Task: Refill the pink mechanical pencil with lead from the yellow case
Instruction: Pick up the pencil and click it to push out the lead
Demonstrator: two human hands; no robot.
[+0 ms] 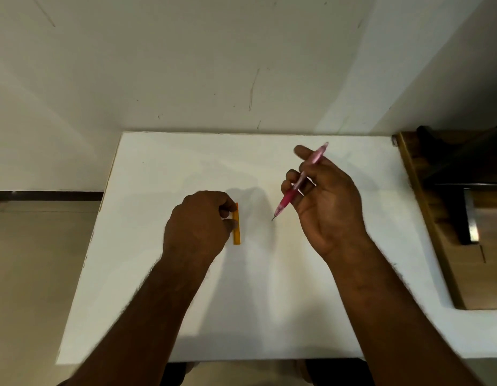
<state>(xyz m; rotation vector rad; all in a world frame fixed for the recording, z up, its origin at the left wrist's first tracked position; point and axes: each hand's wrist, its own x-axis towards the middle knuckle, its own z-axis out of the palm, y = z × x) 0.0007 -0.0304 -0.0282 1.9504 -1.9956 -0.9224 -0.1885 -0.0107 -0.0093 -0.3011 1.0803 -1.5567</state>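
Note:
The pink mechanical pencil (297, 185) is held in my right hand (328, 201) above the white table (158, 274), slanted with its dark tip pointing down-left and its cap end up-right. My fingers wrap its middle. The narrow yellow lead case (236, 232) stands on its long edge on the table, left of the pencil tip. My left hand (197, 227) pinches the case's upper part between thumb and fingers; its lower end shows below the thumb. Whether the case is open I cannot tell.
A white wall rises just behind the table's far edge. To the right stands a wooden surface (436, 218) with a dark metal frame (470, 213) on it. Tiled floor (33, 274) lies to the left of the table.

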